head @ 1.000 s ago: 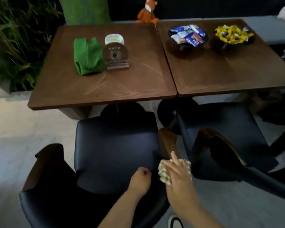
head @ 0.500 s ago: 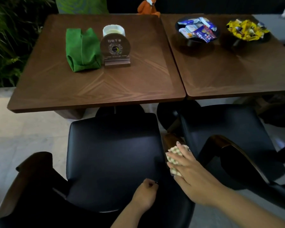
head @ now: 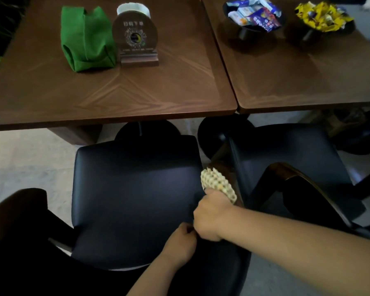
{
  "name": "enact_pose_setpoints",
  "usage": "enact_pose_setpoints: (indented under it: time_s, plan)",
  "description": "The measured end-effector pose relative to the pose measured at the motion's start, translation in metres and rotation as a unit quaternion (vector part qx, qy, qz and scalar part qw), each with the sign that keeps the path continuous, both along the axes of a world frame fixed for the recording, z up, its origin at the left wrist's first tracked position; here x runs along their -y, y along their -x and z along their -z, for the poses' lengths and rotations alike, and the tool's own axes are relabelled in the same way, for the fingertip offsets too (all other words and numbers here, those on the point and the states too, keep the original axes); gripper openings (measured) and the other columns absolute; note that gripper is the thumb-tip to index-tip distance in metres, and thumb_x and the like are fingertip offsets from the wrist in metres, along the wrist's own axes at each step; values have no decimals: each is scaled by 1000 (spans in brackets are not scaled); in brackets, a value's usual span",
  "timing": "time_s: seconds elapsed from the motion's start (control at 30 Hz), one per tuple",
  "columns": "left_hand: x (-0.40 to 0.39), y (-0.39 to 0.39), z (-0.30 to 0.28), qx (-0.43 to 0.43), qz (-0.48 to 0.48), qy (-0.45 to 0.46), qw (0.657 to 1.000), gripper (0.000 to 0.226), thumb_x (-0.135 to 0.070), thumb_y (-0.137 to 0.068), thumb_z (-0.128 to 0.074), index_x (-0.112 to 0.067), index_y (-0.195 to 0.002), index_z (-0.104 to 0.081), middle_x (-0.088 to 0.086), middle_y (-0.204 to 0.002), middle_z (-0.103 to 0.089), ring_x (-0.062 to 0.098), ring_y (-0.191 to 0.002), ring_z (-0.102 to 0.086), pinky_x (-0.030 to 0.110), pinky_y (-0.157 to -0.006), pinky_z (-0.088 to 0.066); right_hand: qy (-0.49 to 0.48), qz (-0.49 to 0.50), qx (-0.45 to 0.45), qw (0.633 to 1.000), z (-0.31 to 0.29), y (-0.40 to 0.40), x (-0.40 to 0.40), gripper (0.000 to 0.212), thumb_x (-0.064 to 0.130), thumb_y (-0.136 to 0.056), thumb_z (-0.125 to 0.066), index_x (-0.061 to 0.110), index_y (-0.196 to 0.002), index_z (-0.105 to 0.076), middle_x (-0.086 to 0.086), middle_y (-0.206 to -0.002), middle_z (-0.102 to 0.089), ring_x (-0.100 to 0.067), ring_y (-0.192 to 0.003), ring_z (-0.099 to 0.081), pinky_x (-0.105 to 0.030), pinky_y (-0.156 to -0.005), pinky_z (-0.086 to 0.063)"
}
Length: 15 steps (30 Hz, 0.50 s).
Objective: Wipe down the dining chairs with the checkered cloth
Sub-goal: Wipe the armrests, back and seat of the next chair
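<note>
The checkered cloth (head: pixel 219 184) is partly hidden under the right hand (head: pixel 212 214).

Scene dim overall. Pale floor (head: pixel 26 159) at 9 o'clock is the brightest area. Black chair seat (head: pixel 135 189) at centre shows a faint sheen, detail lost in shadow toward 7 o'clock. Table edges (head: pixel 115 118) bow from wide-angle distortion. Focus slightly soft throughout.

Your open path: the dark seat (head: pixel 135 195) ahead. Wooden armrest (head: pixel 224 171) blocks its right edge; second chair (head: pixel 286 159) just beyond. Table edge (head: pixel 115 118) overhangs the far side.
</note>
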State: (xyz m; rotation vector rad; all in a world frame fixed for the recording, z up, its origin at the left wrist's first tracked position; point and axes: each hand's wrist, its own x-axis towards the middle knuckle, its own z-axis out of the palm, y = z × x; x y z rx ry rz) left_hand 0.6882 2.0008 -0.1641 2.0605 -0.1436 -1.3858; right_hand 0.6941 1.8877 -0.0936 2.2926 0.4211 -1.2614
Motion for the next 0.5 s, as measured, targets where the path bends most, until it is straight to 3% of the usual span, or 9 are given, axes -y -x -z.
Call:
enact_pose_setpoints:
  time_s: [0.1, 0.2, 0.27, 0.33, 0.43, 0.5]
  plan:
    - [1, -1, 0, 2, -10, -11, 1000, 21, -31, -99, -47, -22, -116, -55, 1, -118, -62, 15, -104, -58, 28, -91, -46, 51, 22, 87, 995, -9, -18, 19, 48, 37, -90, -46, 19, -135, -51, -11, -145, -43, -41, -136, -27, -65, -104, -7]
    - [3, 0, 2, 5, -14, -11, 1000, 19, -33, -99, -48, -23, -114, -55, -5, -103, -61, 7, -87, -59, 26, -84, -49, -53, 240, 133, 960, -11, -50, 59, 59, 48, -81, -56, 27, -135, -48, -3, -144, -40, -34, -135, -33, -54, -106, -29]
    - [3, -1, 1, 7, -18, -10, 1000, 23, -33, -99, -47, -21, -116, -56, -6, -98, -62, 5, -81, -59, 26, -77, -49, -146, 366, 137, 909, -8, -56, 77, 63, 48, -80, -61, 22, -136, -46, -7, -142, -40, -35, -129, -39, -48, -103, -37]
    - [4, -1, -1, 9, -18, -14, 1000, 24, -33, -99, -46, -20, -117, -57, -4, -100, -63, 6, -80, -58, 25, -74, -48, -200, 436, 182, 858, -6, -44, 80, 59, 44, -88, -57, 13, -136, -45, -11, -142, -39, -34, -128, -38, -42, -104, -35]
    - [4, 1, -5, 16, -20, -18, 1000, 26, -32, -99, -46, -19, -117, -58, -1, -107, -64, 9, -84, -59, 26, -80, -47, -282, 513, 299, 754, -8, -6, 69, 54, 28, -93, -52, 10, -142, -39, -9, -148, -32, -27, -135, -26, -36, -108, -23]
    - [4, 2, -6, 20, -23, -21, 999, 25, -31, -98, -46, -18, -116, -59, 0, -107, -65, 12, -89, -60, 27, -84, -47, -324, 529, 329, 712, -14, 23, 57, 60, 21, -92, -49, 17, -148, -28, 2, -158, -17, -18, -144, -8, -30, -114, -11]
